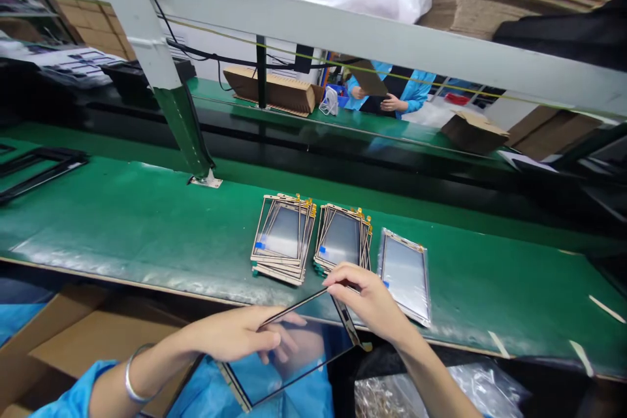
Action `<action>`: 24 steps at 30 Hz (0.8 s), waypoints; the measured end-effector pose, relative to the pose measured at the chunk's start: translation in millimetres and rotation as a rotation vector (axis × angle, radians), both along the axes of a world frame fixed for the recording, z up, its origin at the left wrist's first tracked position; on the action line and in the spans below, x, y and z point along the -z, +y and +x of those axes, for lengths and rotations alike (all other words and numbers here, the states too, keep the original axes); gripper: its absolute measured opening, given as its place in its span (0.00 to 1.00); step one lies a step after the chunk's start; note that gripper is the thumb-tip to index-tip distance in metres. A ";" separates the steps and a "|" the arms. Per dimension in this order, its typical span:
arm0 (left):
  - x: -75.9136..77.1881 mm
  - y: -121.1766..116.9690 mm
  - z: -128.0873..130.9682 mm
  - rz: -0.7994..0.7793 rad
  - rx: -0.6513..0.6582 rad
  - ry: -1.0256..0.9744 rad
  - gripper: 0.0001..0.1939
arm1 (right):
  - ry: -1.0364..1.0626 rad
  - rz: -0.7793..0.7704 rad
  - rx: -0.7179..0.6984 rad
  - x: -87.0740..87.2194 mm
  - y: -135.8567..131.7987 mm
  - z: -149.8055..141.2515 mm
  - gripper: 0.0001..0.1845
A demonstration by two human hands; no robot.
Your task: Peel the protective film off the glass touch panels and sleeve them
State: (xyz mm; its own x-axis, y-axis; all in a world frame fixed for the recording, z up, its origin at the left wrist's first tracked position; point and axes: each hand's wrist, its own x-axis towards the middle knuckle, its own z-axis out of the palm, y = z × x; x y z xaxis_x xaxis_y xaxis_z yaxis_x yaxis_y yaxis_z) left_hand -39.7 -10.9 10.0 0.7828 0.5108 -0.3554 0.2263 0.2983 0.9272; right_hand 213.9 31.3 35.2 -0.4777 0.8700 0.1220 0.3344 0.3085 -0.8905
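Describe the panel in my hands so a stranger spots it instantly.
Find the long green bench, then its near edge. There, the left hand and right hand hold a see-through, dark-edged panel. Unlike its neighbours, it is off the bench.

Left fingers (267, 340) and right fingers (343, 273) holding clear panel (309, 354), panel stacks (284, 232), green workbench (132, 222)

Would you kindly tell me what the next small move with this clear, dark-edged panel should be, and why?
Probably ease the panel forward over the green bench, both hands on it: the left hand and right hand hold it mostly on the near side of the bench's edge, where a slip might let it fall.
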 end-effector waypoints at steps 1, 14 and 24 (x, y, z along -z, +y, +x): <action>1.1 0.2 0.0 -0.003 0.002 -0.013 0.24 | 0.004 0.060 0.000 0.1 -1.8 -0.9 0.07; -0.4 6.1 8.4 -0.184 0.094 -0.143 0.26 | 0.028 0.786 0.192 2.2 -23.5 8.9 0.08; 15.4 26.5 4.6 -0.255 -0.095 -0.194 0.28 | 0.297 0.093 0.145 -10.5 -76.3 59.7 0.08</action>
